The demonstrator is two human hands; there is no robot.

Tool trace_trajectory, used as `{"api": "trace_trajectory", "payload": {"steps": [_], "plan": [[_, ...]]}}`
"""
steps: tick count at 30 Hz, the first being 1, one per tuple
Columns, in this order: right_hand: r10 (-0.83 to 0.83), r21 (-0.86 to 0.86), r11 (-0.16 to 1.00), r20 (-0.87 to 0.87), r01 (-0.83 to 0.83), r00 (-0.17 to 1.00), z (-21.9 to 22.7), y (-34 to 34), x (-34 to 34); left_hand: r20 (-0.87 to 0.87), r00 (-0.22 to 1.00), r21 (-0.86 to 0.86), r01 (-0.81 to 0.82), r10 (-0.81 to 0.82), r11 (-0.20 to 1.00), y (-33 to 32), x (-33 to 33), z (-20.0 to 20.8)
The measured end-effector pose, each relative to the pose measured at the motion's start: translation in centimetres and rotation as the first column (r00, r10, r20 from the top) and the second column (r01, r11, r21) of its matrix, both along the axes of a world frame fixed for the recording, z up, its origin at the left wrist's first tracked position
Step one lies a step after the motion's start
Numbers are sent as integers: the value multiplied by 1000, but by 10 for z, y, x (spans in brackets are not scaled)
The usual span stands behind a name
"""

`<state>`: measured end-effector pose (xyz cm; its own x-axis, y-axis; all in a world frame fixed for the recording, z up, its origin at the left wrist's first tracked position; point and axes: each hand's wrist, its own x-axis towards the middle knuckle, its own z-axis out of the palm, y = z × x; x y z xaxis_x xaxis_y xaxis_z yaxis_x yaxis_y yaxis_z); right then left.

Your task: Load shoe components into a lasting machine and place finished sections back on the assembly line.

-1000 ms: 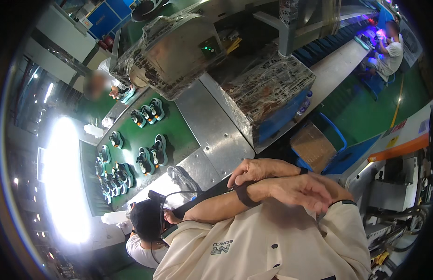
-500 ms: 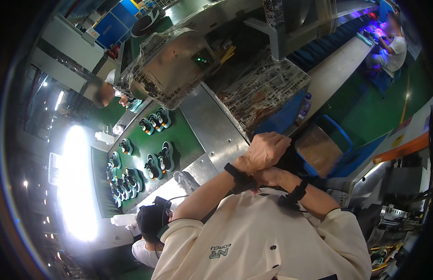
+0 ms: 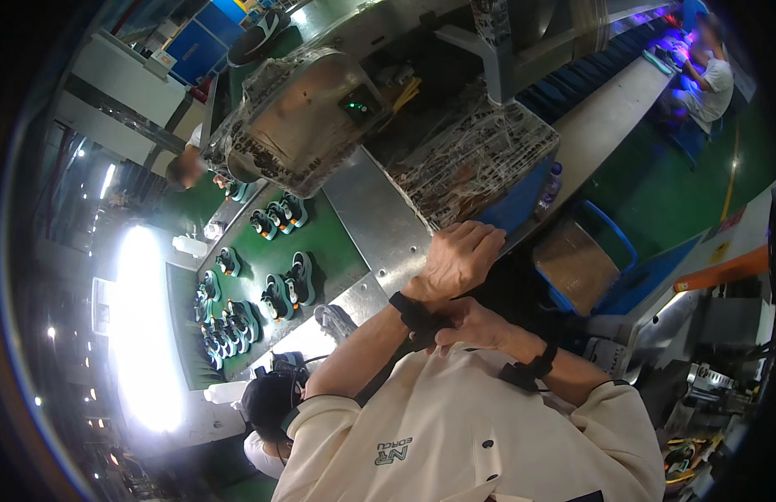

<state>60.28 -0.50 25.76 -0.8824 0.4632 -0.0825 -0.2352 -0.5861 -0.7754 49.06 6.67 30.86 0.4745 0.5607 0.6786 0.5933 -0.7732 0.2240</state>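
Observation:
My left hand [image 3: 456, 261] is held palm down in front of my chest, its fingers curled together and the palm side hidden. A black wristband [image 3: 415, 318] goes round my left wrist. Crossing beneath, my right hand [image 3: 480, 325] has its thumb and fingers closed at the edge of that band. Part of its grip is hidden behind the left forearm. Another black band [image 3: 542, 361] sits on my right wrist, beside a small dark box-like piece [image 3: 518, 376] against my shirt.
Several teal-and-black shoes [image 3: 301, 279] stand on a green conveyor [image 3: 338, 243] at left. A plastic-wrapped machine [image 3: 300, 125] is ahead. A wooden-seated chair [image 3: 576, 266] stands at right. One person [image 3: 266, 402] is close at lower left; others work farther off.
My left hand has shifted slightly left. The right hand has come further out from under it, with its thumb now showing at the left wristband.

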Motion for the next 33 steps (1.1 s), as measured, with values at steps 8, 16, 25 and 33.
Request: {"api": "trace_trajectory", "payload": {"steps": [8, 16, 25, 33], "plan": [[56, -187, 982, 209, -17, 976, 24, -7, -1, -181, 982, 130, 76, -52, 989, 3, -3, -39], [148, 65, 983, 283, -173, 948, 35, 11, 10, 73, 997, -257, 32, -13, 966, -6, -21, -14], [-434, 335, 882, 299, 333, 850, 67, 95, 62, 296, 937, -390, -61, 187, 919, -5, -120, 120], [-714, 762, 495, 84, 417, 695, 87, 146, 10, 332, 929, -136, -126, 165, 983, 78, -213, 218]]}}
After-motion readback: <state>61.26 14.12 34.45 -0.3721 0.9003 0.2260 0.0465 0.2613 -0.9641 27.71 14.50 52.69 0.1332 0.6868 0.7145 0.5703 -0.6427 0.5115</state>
